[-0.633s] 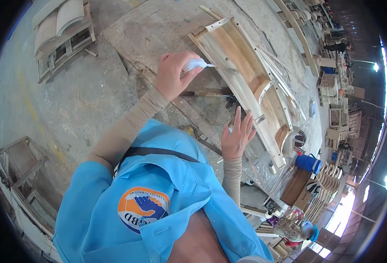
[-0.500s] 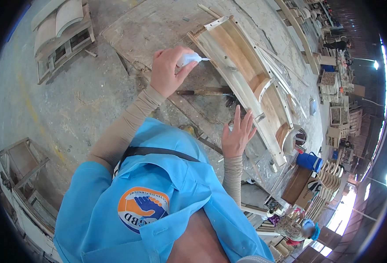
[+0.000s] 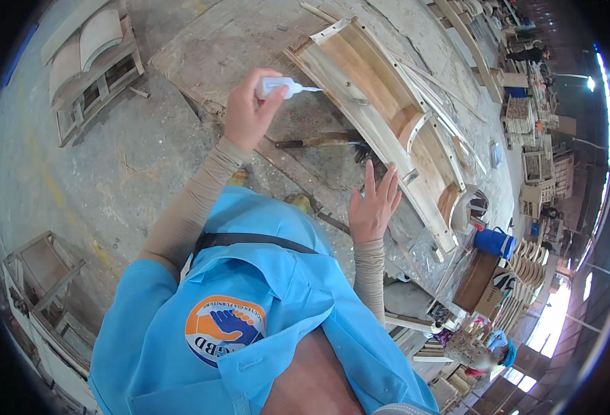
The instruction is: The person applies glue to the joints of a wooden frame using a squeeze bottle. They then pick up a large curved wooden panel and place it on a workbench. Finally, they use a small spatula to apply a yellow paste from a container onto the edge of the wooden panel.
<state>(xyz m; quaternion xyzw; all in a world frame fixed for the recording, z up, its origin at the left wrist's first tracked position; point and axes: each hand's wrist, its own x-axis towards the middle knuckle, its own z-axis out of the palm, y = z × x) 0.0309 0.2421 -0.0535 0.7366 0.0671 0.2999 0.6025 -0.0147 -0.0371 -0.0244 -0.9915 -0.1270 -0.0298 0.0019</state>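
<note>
My left hand [image 3: 248, 111] is closed around a small white squeeze bottle [image 3: 274, 86] with a long thin nozzle. The bottle lies nearly level, its tip at the near edge of a curved wooden furniture frame [image 3: 381, 114]; whether it touches cannot be told. This frame has a pale outer rail, brown inner panels and curved cross-pieces. My right hand [image 3: 373, 211] holds nothing, its fingers spread, with the fingertips at the frame's near rail farther down its length.
A long-handled tool [image 3: 319, 141] lies below the frame. Thin wooden strips [image 3: 450, 107] rest beyond it. Curved wooden pieces sit on a stand [image 3: 97, 83] at the far left. A blue container [image 3: 495, 242] stands at the right, with another person [image 3: 474, 346] at the lower right.
My left hand and the bottle have shifted slightly left, and the bottle's body now shows more fully. My right hand stays spread by the rail. The whole view has turned a little.
</note>
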